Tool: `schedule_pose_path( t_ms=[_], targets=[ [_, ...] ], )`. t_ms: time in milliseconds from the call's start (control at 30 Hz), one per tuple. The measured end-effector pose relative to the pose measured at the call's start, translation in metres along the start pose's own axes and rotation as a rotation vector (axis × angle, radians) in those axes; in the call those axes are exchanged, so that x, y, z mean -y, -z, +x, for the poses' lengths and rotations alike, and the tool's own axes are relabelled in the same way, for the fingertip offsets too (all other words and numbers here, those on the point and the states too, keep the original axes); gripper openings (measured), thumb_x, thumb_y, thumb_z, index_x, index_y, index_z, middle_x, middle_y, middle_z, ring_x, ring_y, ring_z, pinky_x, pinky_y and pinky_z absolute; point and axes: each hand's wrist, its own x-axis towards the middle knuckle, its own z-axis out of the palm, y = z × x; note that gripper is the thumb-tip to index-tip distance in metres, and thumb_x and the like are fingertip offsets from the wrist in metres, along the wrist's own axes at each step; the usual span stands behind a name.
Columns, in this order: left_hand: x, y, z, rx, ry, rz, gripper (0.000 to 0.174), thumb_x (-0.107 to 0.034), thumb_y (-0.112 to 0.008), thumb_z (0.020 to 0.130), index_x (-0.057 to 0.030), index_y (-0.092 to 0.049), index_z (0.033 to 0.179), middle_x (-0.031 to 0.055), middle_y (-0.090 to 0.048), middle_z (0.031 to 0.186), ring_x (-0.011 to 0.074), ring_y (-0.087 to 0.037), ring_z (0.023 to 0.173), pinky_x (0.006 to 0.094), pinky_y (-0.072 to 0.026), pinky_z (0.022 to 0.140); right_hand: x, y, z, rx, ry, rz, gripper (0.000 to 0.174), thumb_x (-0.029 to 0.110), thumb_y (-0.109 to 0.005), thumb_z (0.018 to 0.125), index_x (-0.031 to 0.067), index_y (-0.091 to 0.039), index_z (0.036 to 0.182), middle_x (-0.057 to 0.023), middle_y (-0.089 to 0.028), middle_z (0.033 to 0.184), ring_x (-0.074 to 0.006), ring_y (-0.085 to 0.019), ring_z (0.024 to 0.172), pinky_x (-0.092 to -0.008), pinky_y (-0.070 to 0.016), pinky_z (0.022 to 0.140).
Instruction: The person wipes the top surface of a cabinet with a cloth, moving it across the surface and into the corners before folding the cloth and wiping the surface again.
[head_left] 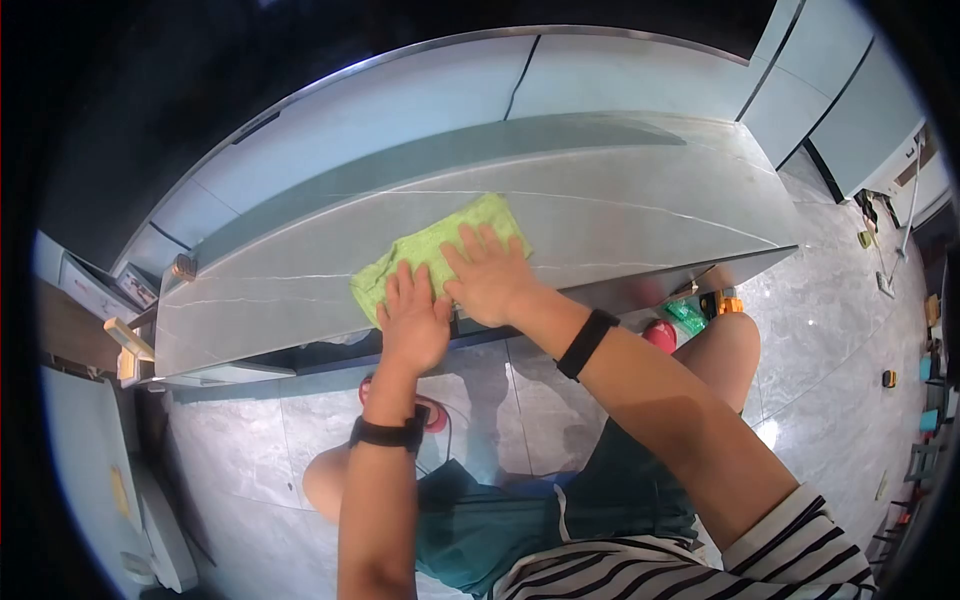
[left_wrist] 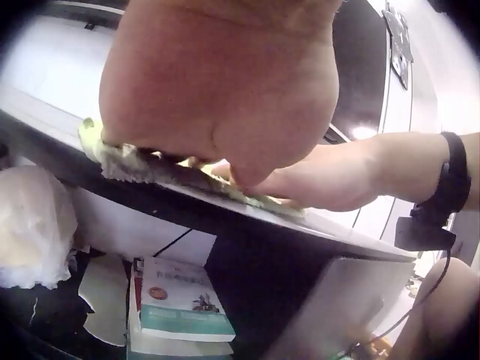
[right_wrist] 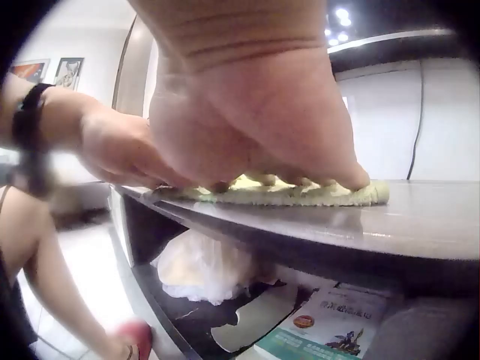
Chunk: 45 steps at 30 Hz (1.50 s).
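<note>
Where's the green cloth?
In the head view, the green cloth lies just left of centre on the grey cabinet top, under the left hand and right hand.

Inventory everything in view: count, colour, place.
cabinet top: one, grey, white veins, centre
cloth: one, lime green, on cabinet top
panel: one, black, beyond cabinet top
book: one clear, white and teal, below cabinet top
plastic bag: one, whitish, near book
shoes: at least two, red, floor
packet: one, green, floor
framed pictures: at least two, mixed, background
wristbands: two, black, worn
shorts: one pair, dark green, worn
left hand, right hand: one each, bare, on cloth
</note>
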Motion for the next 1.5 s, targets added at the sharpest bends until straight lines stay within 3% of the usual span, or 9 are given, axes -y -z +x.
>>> schedule_pose_path(
  t_ms=[267,533,867,967,1100,1167,1233,1333,1500],
  targets=[
    [-0.006,-0.002,0.001,-0.023,0.035,0.131,0.062,-0.038,-0.041,0.098,-0.0113,-0.027,0.152,0.0221,-0.013,0.160,0.0414,-0.013,0.147,0.0619,-0.0157,0.114,-0.006,-0.014,0.002,-0.149,0.021,-0.095,0.061,0.046,-0.036,0.100,0.0161,-0.028,0.153,-0.0138,-0.016,0.162,-0.0353,-0.012,0.149,-0.0598,-0.0126,0.116],
    [0.004,0.015,0.038,0.206,0.061,0.181,0.065,-0.048,-0.032,0.098,-0.0221,-0.019,0.156,0.0137,-0.003,0.164,0.0396,-0.003,0.150,0.0639,-0.0100,0.115,-0.008,0.005,0.024,0.040,-0.007,-0.044,0.062,0.049,-0.035,0.099,0.0244,-0.023,0.155,-0.0079,-0.012,0.164,-0.0348,-0.006,0.150,-0.0672,-0.0086,0.113],
    [0.029,0.038,0.146,0.298,0.075,0.236,0.071,-0.054,-0.035,0.096,-0.0277,-0.013,0.157,0.0106,0.002,0.164,0.0394,0.003,0.150,0.0603,-0.0083,0.117,-0.022,0.013,0.125,0.017,-0.062,-0.105,0.068,0.060,-0.028,0.097,0.0291,-0.015,0.157,-0.0067,-0.005,0.165,-0.0348,-0.004,0.151,-0.0581,-0.0079,0.118],
    [0.055,0.036,0.212,0.380,-0.260,0.687,0.072,-0.063,-0.030,0.095,-0.0277,-0.016,0.157,0.0099,0.000,0.164,0.0376,0.001,0.150,0.0535,-0.0082,0.120,-0.029,0.015,0.162,-0.059,-0.079,-0.148,0.069,0.060,-0.029,0.097,0.0286,-0.017,0.157,-0.0073,-0.006,0.164,-0.0350,-0.005,0.150,-0.0578,-0.0101,0.118],
    [0.060,0.040,0.239,0.174,-0.055,0.134,0.069,-0.054,-0.034,0.095,-0.0251,-0.020,0.156,0.0115,-0.003,0.164,0.0368,0.002,0.150,0.0481,-0.0050,0.121,-0.032,0.024,0.192,-0.115,-0.109,-0.023,0.066,0.052,-0.034,0.098,0.0243,-0.022,0.156,-0.0072,-0.011,0.164,-0.0324,-0.006,0.151,-0.0553,-0.0046,0.119],
    [0.060,0.042,0.251,0.168,-0.045,0.044,0.068,-0.044,-0.035,0.095,-0.0206,-0.020,0.156,0.0121,-0.004,0.164,0.0352,0.002,0.151,0.0465,-0.0056,0.121,-0.030,0.038,0.210,0.071,-0.084,-0.062,0.047,0.036,-0.037,0.097,0.0157,-0.046,0.139,-0.0132,-0.040,0.148,-0.0331,-0.034,0.139,-0.0521,-0.0259,0.113],
    [0.081,0.040,0.277,0.178,-0.133,0.150,0.069,-0.044,-0.034,0.093,-0.0213,-0.020,0.157,0.0096,-0.004,0.165,0.0321,0.003,0.151,0.0464,-0.0053,0.121,-0.035,0.021,0.221,-0.086,-0.131,-0.143,0.063,0.054,-0.026,0.100,0.0263,-0.021,0.156,-0.0084,-0.014,0.163,-0.0322,-0.012,0.150,-0.0559,-0.0110,0.118],
    [0.075,0.046,0.280,0.190,-0.169,0.271,0.069,-0.044,-0.033,0.093,-0.0228,-0.019,0.157,0.0071,-0.003,0.165,0.0326,0.003,0.151,0.0473,-0.0056,0.121,-0.037,0.003,0.221,-0.329,-0.073,-0.128,0.054,0.037,-0.032,0.100,0.0166,-0.034,0.150,-0.0100,-0.026,0.160,-0.0334,-0.020,0.148,-0.0536,-0.0150,0.118],
    [0.061,0.046,0.257,0.137,-0.061,0.159,0.068,-0.043,-0.034,0.092,-0.0276,-0.020,0.156,0.0083,0.000,0.165,0.0353,0.001,0.151,0.0488,-0.0057,0.121,-0.033,0.026,0.221,-0.124,-0.153,-0.077,0.063,0.046,-0.029,0.098,0.0248,-0.019,0.157,-0.0066,-0.008,0.164,-0.0317,-0.003,0.151,-0.0535,-0.0017,0.120]
  ],
)
